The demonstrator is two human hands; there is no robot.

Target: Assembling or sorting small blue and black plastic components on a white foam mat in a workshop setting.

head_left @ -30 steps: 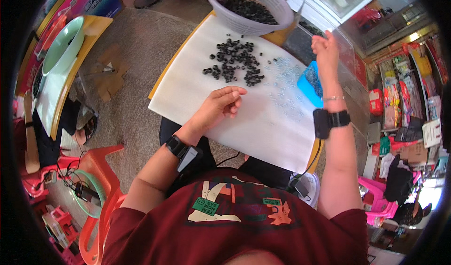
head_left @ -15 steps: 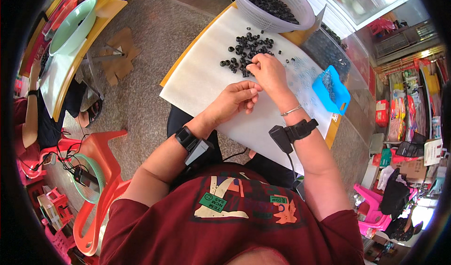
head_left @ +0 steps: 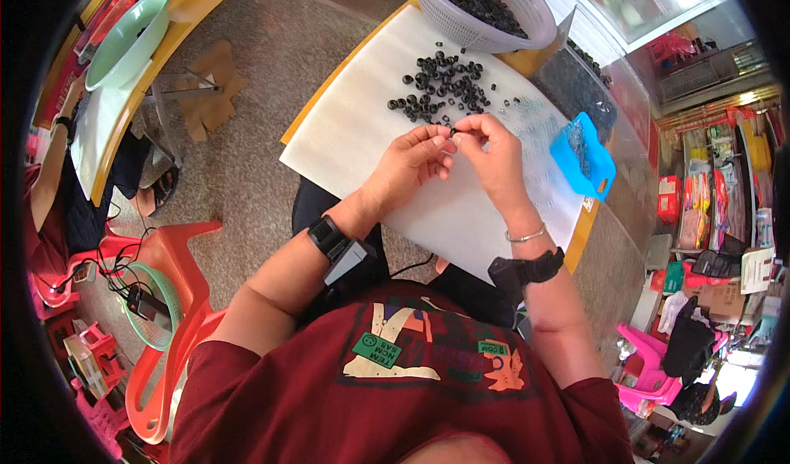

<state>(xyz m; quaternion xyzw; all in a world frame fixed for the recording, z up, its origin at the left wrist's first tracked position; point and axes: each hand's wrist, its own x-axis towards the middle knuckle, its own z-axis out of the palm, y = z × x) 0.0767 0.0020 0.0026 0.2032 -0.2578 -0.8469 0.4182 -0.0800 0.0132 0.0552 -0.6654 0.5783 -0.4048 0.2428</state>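
Note:
Over the near part of the white sheet (head_left: 346, 122), my two hands meet fingertip to fingertip. My right hand (head_left: 495, 161) pinches a small black round part (head_left: 453, 132), its exact kind too small to tell. My left hand (head_left: 411, 163) is closed, thumb against forefinger, touching or almost touching that part; anything in its pinch is hidden. Just beyond the fingertips lies a loose pile of small black round parts (head_left: 448, 81). Tiny clear bits (head_left: 527, 122) are scattered to the right, beside a blue scoop-like tray (head_left: 580, 159) holding more of them.
A pale basket (head_left: 485, 40) full of black parts stands at the table's far edge, near a clear-sided box (head_left: 576, 81). At left, another person's arm (head_left: 56, 163) reaches to a table with a green basin (head_left: 127, 40). A red chair (head_left: 177, 299) stands at my left.
My right hand has drawn back from the black pile toward me and now brings a small black part to my left fingertips. My left hand has hardly moved.

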